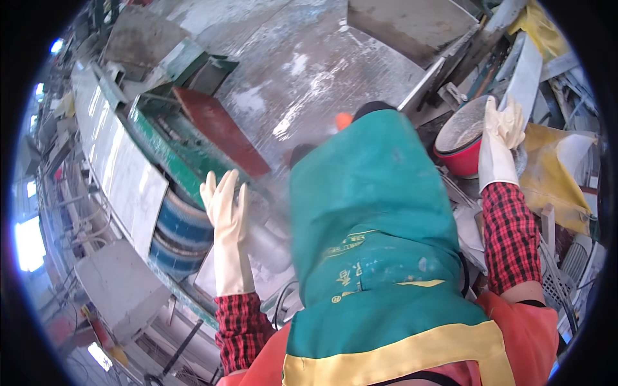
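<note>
Both hands wear long cream rubber gloves, with red and black checked sleeves behind them. My left hand (226, 209) is raised with its fingers apart and nothing in it, next to a green metal frame (168, 145) and blue ribbed drums (183, 225). On the other side, my right hand (504, 128) has its fingers stretched upward and holds nothing that I can see. It overlaps the edge of a red bucket (458, 162) with a pale, dusty inside; whether they touch I cannot tell. Between my arms hangs a teal apron (376, 186) with yellow trim.
A reddish-brown panel (222, 132) leans on the green frame. Beyond is a wet, white-streaked floor (290, 77). Boards (438, 77) and a yellow sheet (557, 170) crowd the right. At far left stand a long pale panel (122, 154) and a grey board (122, 286).
</note>
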Action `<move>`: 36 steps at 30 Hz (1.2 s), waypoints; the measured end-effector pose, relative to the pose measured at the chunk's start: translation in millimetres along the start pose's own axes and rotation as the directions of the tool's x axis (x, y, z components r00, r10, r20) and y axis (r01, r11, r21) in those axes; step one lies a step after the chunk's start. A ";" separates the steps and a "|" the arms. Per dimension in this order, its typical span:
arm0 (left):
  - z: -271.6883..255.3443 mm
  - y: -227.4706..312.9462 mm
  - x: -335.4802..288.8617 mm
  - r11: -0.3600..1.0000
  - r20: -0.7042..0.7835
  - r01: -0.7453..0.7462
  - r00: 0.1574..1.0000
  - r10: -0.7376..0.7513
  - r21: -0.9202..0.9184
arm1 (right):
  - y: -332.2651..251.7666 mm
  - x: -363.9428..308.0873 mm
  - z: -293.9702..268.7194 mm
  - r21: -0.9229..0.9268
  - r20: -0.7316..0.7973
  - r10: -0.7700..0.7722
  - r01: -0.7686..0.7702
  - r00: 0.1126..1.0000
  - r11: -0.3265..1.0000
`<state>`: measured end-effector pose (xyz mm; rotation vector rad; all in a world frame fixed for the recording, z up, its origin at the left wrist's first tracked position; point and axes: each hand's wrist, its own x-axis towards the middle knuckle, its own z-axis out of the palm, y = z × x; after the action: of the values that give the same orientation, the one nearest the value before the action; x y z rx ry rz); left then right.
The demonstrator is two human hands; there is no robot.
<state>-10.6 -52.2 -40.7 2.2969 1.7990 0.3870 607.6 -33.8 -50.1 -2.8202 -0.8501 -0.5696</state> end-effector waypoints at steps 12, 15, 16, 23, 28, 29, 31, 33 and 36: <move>10.4 14.8 -0.1 0.980 -0.034 0.195 0.980 -0.196 -0.049 | -8.6 -2.5 2.0 0.029 -0.067 -0.059 0.061 0.996 0.998; 7.5 25.3 -7.8 0.971 -0.073 0.239 0.968 -0.241 -0.026 | -14.8 -7.8 -24.2 0.029 0.025 -0.137 0.137 0.990 0.990; 11.1 20.6 -15.9 0.971 -0.093 0.237 0.967 -0.237 -0.018 | -14.7 -8.5 -37.2 0.036 0.093 -0.199 0.197 0.975 0.980; 9.5 17.7 -5.6 0.914 -0.203 0.355 0.897 -0.393 -0.197 | 40.3 -0.7 -33.2 0.297 -0.184 -0.582 0.609 0.792 0.735; 16.9 -3.4 21.9 0.914 -0.106 0.400 0.914 -0.392 0.065 | 32.7 -9.4 -43.4 0.204 -0.202 -0.617 0.649 0.760 0.733; 19.5 -5.6 25.2 0.912 -0.074 0.333 0.943 -0.324 0.241 | 30.2 -9.2 -42.8 0.209 -0.225 -0.627 0.665 0.746 0.717; 25.7 -6.6 26.4 0.905 -0.132 0.303 0.952 -0.275 0.298 | 30.8 -11.1 -46.5 0.213 -0.240 -0.630 0.673 0.738 0.708; 23.5 -7.7 22.2 0.909 -0.123 0.308 0.951 -0.284 0.282 | 27.1 -16.2 -47.2 0.228 -0.249 -0.622 0.669 0.743 0.708; 25.0 -3.9 23.1 0.901 -0.128 0.330 0.943 -0.306 0.281 | 31.8 -19.1 -48.5 0.237 -0.231 -0.620 0.662 0.750 0.711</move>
<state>-0.8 -28.7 -63.6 2.1277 2.3706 0.1633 595.3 -81.5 -13.9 -2.1199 -1.7426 -0.6244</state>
